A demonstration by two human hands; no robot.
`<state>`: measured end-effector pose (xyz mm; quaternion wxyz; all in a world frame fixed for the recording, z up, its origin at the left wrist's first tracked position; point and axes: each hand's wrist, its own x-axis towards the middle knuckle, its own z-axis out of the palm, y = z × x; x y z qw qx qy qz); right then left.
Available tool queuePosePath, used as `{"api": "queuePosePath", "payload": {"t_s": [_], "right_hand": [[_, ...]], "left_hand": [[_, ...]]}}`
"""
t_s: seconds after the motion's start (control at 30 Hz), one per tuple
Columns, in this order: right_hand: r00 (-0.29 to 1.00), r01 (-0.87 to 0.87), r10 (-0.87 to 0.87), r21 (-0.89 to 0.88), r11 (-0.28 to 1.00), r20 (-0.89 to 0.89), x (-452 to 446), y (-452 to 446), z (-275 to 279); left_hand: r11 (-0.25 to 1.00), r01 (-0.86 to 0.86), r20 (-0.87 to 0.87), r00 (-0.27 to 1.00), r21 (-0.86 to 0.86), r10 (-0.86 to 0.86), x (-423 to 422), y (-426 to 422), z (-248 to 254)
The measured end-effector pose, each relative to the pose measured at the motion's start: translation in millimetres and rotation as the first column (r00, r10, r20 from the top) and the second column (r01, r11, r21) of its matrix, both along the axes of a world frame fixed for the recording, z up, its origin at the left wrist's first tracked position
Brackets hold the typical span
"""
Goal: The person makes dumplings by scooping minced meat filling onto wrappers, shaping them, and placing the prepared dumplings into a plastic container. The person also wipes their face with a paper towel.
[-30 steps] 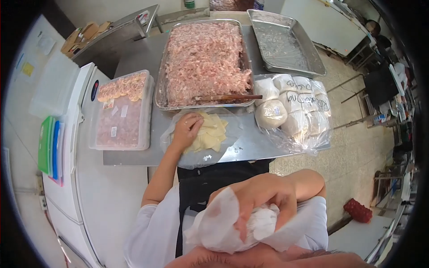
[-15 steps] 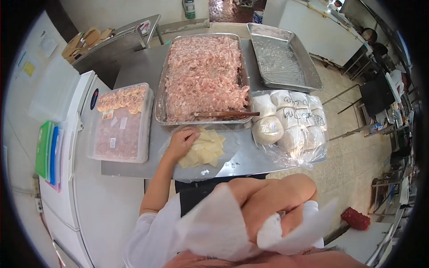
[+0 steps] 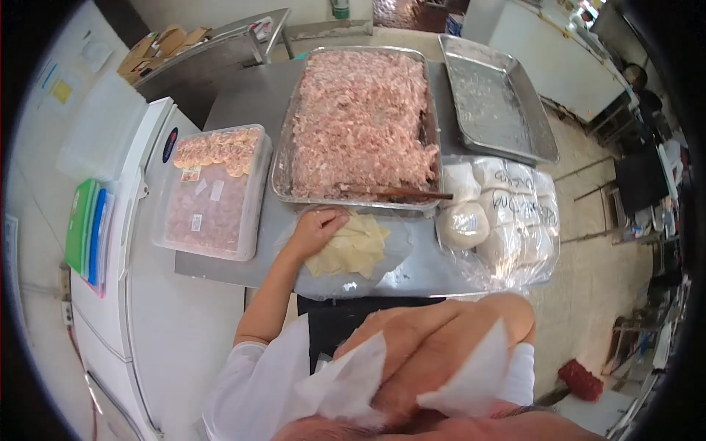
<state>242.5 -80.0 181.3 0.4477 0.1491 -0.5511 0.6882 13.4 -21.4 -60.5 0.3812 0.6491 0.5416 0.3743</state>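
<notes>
My left hand [image 3: 318,229] rests at the upper left edge of a loose pile of pale yellow dough wrappers [image 3: 357,246], its fingers curled together on them. The wrappers lie on clear plastic on the metal table. My right arm [image 3: 448,331] is bent sharply back toward my face. White cloth or paper flaps [image 3: 471,375] partly cover its far end, so the right fingers are hidden. Just beyond the wrappers, a large metal tray [image 3: 283,187] holds pink ground meat [image 3: 364,121], with a brown wooden utensil [image 3: 412,192] lying along its near edge.
To the left, a clear plastic box [image 3: 254,228] holds rows of meat-topped dumplings under a labelled sheet. A plastic bag of round white packages [image 3: 507,220] sits at the right. Behind it is a second metal tray [image 3: 493,103]. A white freezer [image 3: 176,316] stands left of the table.
The camera view has shifted, so the table appears farther right. My right arm and the white flaps near my face have moved. The left hand stays on the wrappers.
</notes>
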Motion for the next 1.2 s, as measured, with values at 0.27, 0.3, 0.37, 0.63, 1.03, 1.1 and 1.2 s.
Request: {"api": "queuePosePath", "payload": {"t_s": [0.27, 0.3, 0.37, 0.63, 1.03, 1.1, 1.2], "right_hand": [[0.999, 0.012, -0.008, 0.092, 0.996, -0.038, 26, -9, -40], [0.997, 0.035, -0.032, 0.047, 0.998, -0.065, 28, -12, -38], [0.992, 0.005, -0.02, -0.119, 0.993, -0.123, 22, -19, -26], [0.93, -0.335, 0.31, 0.112, 0.935, 0.198, 17, -3, -10], [0.993, 0.109, -0.108, 0.032, 0.993, -0.036, 10, -35, -18], [0.996, 0.089, -0.086, -0.104, 0.991, 0.031, 0, -41, 7], [0.994, 0.094, -0.077, -0.225, 0.97, 0.082, -6, -61, 28]], "left_hand": [[0.998, -0.011, -0.05, 0.999, -0.056, 0.008, -6, -1, 0], [0.998, 0.024, -0.06, 0.998, -0.05, -0.027, -2, 0, 1], [0.995, 0.019, -0.034, 0.999, -0.097, -0.022, -2, 0, 4], [0.996, 0.065, -0.062, 0.996, -0.06, -0.069, -4, 1, -1], [0.991, 0.129, 0.007, 0.992, 0.04, -0.13, -6, -2, -3], [0.991, 0.125, -0.018, 0.992, 0.053, -0.124, -5, -4, 0], [0.993, 0.11, 0.017, 0.994, 0.038, -0.11, -5, -6, -7]]}}
